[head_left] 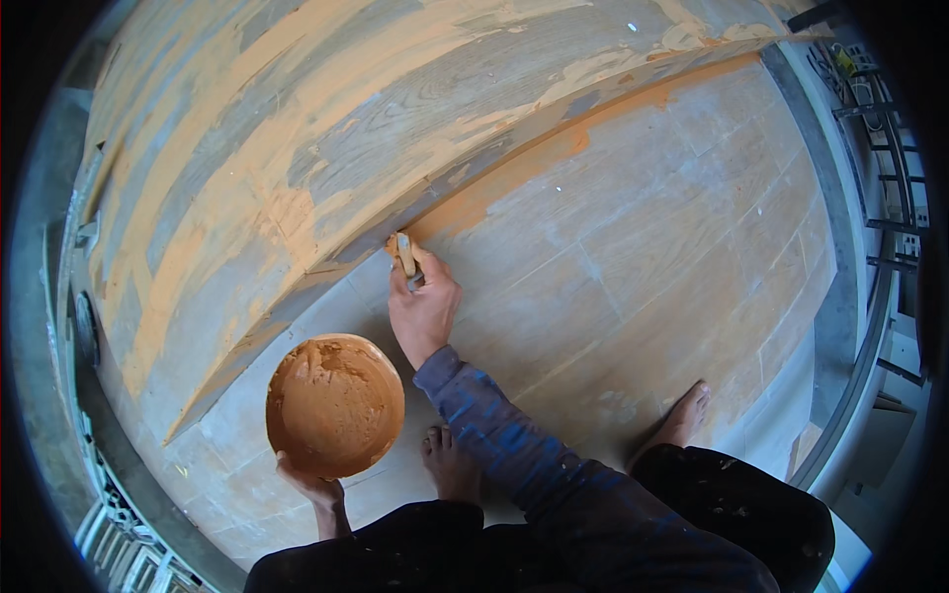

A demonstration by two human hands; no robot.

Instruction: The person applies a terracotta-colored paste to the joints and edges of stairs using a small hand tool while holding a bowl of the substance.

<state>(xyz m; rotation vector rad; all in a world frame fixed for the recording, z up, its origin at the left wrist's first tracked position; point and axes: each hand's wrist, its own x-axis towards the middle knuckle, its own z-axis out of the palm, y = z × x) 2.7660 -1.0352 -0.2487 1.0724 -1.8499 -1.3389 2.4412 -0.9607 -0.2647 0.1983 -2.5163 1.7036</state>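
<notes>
My left hand (314,484) grips the lower rim of a round bowl (336,407), with its fingers hidden beneath. Smooth orange-brown paste (341,395) lines the bowl, heaped toward the far side. Ahead of it, my right hand (425,304) pinches a small pale spreader (403,254) with paste on its tip. That tip is at the foot of a low step's riser (381,235), where it meets the wood-grain floor (613,257). From there a wet orange strip (514,183) follows the joint away to the far right.
Broad dried-looking paste smears cover the raised wood-grain surface (386,138) beyond the step. My bare feet (450,465) rest on the lower floor. A metal railing (74,326) runs along the left; black metal bars (895,178) stand at the right.
</notes>
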